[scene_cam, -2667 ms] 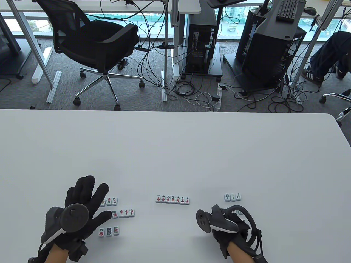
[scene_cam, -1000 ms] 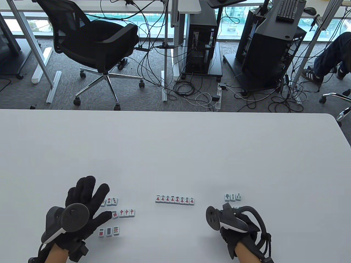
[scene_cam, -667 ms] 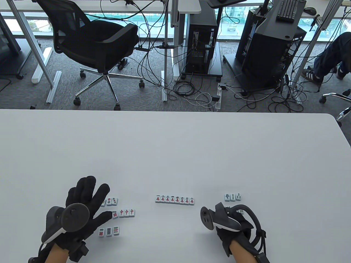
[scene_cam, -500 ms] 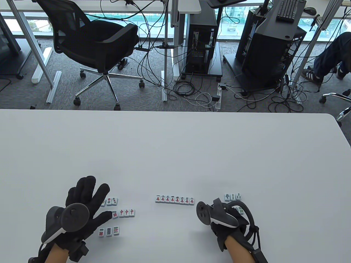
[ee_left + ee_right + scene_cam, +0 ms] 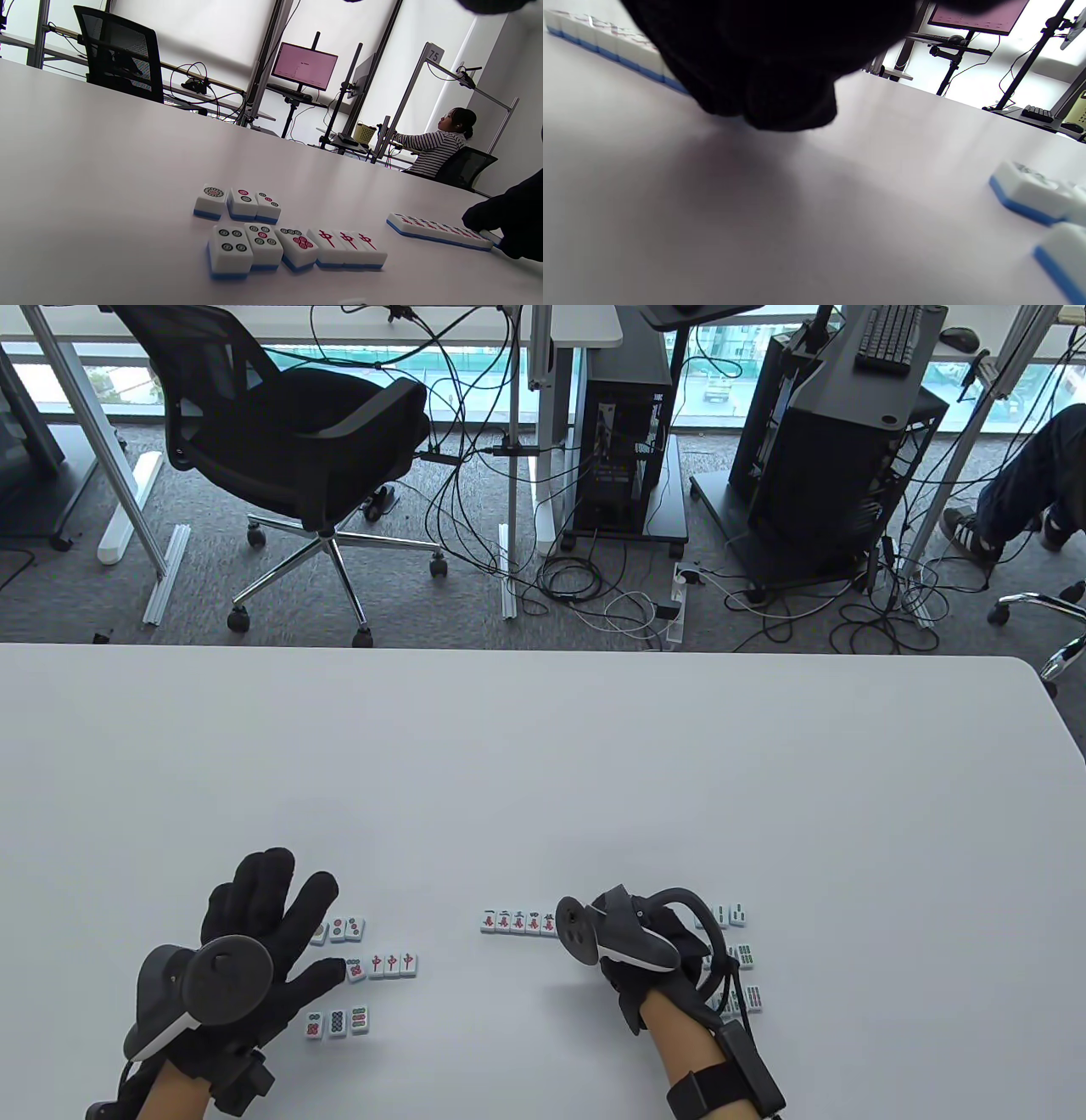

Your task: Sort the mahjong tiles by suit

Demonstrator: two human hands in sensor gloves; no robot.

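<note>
1. At the lower left of the table view your left hand [image 5: 254,925] lay flat on the desk [image 5: 543,780] with its fingers spread and straight, holding nothing; its thumb tip touched the left end of the red-character row [image 5: 382,965].

2. Just right of that hand sat three short rows: the upper circle tiles [image 5: 339,931], the red-character row below them, and the lower circle tiles [image 5: 338,1023] nearest the bottom edge. The left wrist view showed them lying face up, with blue undersides.

3. In the lower middle lay the character-suit row [image 5: 517,922], a straight line of tiles touching one another; its right end was hidden under your right hand.

4. Your right hand [image 5: 645,950] was at that right end. The left wrist view showed its fingertips [image 5: 488,220] down against the last tile, and the right wrist view showed dark fingers low over the desk, but I could not tell whether they pinched a tile or only pressed it.

5. At the lower right the bamboo tiles [image 5: 738,954] lay in loose short rows, partly behind your wrist.

6. My reading: you were adding to or squaring up the character-suit row. The next move called for a gentle push along the line, so the tile seated flush without skewing its neighbours, then a return to the lower right.
</note>
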